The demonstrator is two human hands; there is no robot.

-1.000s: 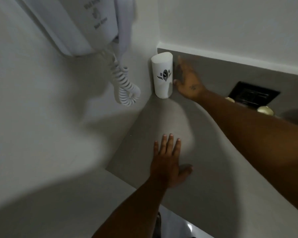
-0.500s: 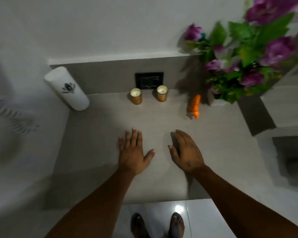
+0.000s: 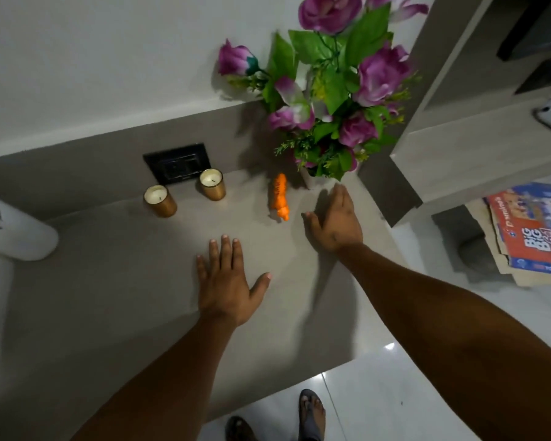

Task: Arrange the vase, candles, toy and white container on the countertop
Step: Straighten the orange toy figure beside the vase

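grey countertop point(image 3: 115, 281): left hand point(image 3: 226, 281) flat, fingers spread; right hand point(image 3: 336, 222) open, empty, beside toy point(image 3: 280, 196).

Two bare forearms enter from the lower edge of the frame, with no sleeves, watches or rings visible. The left hand point(image 3: 225, 281) sits at centre; the right hand point(image 3: 336, 222) lies right of centre, a small dark mark on its back. At bottom centre, two feet wear dark open-toed sandals point(image 3: 311, 415).
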